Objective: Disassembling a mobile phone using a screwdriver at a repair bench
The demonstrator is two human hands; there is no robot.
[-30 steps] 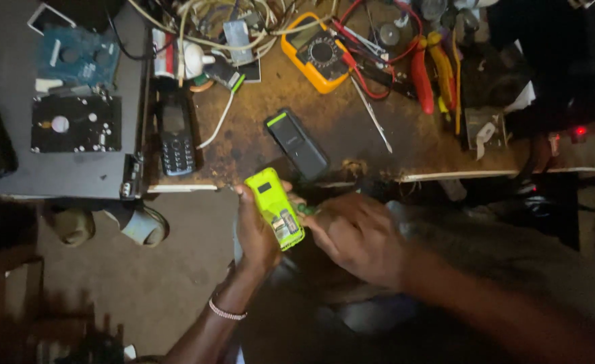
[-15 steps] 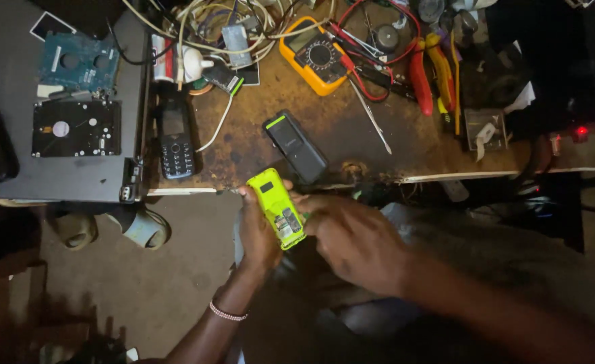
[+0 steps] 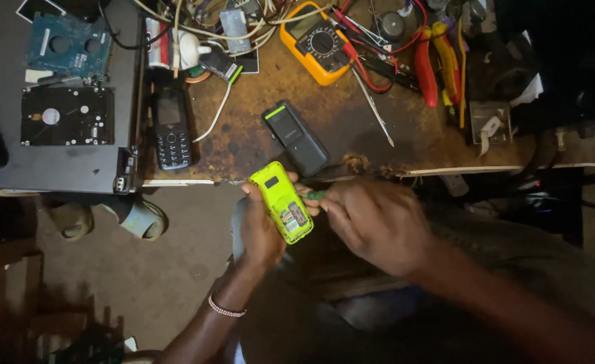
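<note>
Far over on my left a bare hard drive (image 3: 67, 116) is lying on a grey case (image 3: 75, 165), with a blue circuit board (image 3: 65, 44) sitting just above it. Beside the case, on the stained wooden workbench (image 3: 257, 128), a black keypad phone (image 3: 171, 128) is lying face up, and below the bench edge a pair of sandals (image 3: 105, 217) is resting on the floor. My left hand (image 3: 260, 229) is gripping the lime-green phone (image 3: 282, 202) from underneath, fingers curled closed around its side and thumb pressing the near edge, holding it just in front of the bench edge with its open back facing up and its inner parts showing. A black back cover with a green stripe (image 3: 296, 137) is lying on the bench just above it. My right hand (image 3: 372, 226) is closing around a green-handled tool (image 3: 316, 195), only a short bit of which is showing between my fingers, right beside the phone; I cannot tell whether its tip is touching. Further right, a yellow multimeter (image 3: 318, 42) is sitting among tangled wires, and red-handled pliers (image 3: 427, 64) are lying near the bench's far right.
</note>
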